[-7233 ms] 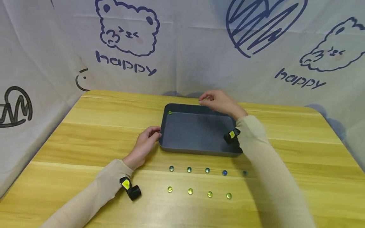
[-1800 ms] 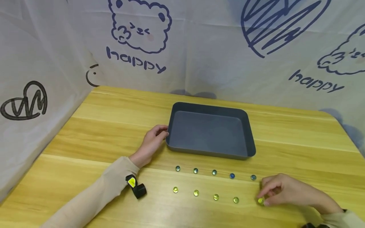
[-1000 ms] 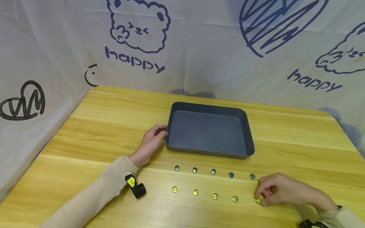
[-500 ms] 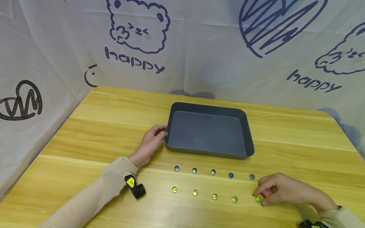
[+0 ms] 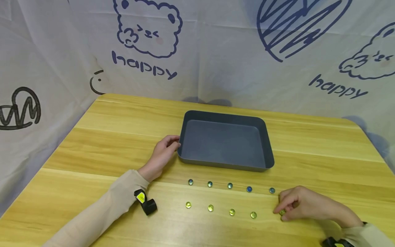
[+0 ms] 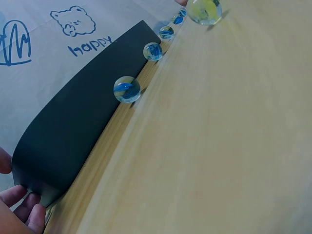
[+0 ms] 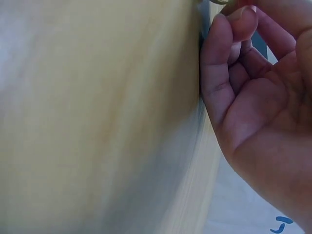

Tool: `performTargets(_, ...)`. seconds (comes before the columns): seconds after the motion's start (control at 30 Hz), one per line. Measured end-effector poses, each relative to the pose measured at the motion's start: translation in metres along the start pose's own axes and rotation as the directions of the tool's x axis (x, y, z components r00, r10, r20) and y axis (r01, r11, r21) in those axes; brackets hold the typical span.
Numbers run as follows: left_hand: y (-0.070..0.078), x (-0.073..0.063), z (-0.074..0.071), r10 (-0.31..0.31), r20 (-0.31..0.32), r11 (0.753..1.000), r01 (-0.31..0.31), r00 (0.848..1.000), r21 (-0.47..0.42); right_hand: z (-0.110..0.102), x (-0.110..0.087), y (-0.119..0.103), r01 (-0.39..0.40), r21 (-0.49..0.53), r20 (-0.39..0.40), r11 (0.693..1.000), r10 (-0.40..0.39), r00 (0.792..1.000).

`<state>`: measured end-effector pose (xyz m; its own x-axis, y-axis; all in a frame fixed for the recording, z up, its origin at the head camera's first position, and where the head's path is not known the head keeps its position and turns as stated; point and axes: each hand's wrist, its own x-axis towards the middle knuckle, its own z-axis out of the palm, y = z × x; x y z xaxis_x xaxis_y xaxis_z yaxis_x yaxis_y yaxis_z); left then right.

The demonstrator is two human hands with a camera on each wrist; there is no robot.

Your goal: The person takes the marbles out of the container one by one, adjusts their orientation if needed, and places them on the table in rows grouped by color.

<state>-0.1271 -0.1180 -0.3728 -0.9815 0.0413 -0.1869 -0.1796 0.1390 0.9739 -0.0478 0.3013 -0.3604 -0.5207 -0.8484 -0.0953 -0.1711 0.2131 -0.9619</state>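
In the head view, my right hand [image 5: 314, 206] has thumb and forefinger about a yellow marble [image 5: 282, 212], partly hidden by the fingers, at the right end of a row of yellow marbles [image 5: 232, 212]. My left hand [image 5: 158, 156] grips the left side of a dark grey rectangular baking tray [image 5: 225, 164]; its fingers [image 6: 13, 195] bend at the tray corner in the left wrist view. Between tray and yellow row lies a line of blue-tinted clear marbles [image 5: 229, 185]. The right wrist view shows the curled right fingers [image 7: 214, 68] close to the tabletop.
A wooden table [image 5: 108, 144] carries everything. White cloth [image 5: 216, 68] with drawn bears and hearts hangs behind it and at the left. Each wrist wears a small black camera, such as the left camera [image 5: 149, 207].
Earlier my right hand was over the tray's far side, with a yellow marble in the tray; that spot now shows none. The hand came down right and handles a yellow marble. Left hand stays.
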Motion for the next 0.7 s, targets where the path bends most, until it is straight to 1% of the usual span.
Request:
performTargets(0.23,0.0003,0.0002,0.0005,-0.004,-0.001,1.0,0.004,1.0,0.009,0.0013,0.0007,0.0005,-0.021,0.001,-0.003,1.0,0.021,1.0)
performTargets(0.47,-0.0016,-0.0004,0.0004,-0.003,0.0,1.0,0.003,1.0,0.004,0.0008,0.0,0.0011,-0.033,0.032,0.023,0.999,0.032,0.999)
performTargets(0.7,-0.0008,0.0001,0.0004,0.002,0.003,1.0,-0.002,1.0,0.003,-0.0029,-0.0012,0.0025,-0.048,0.021,0.025,0.999,0.048,0.999)
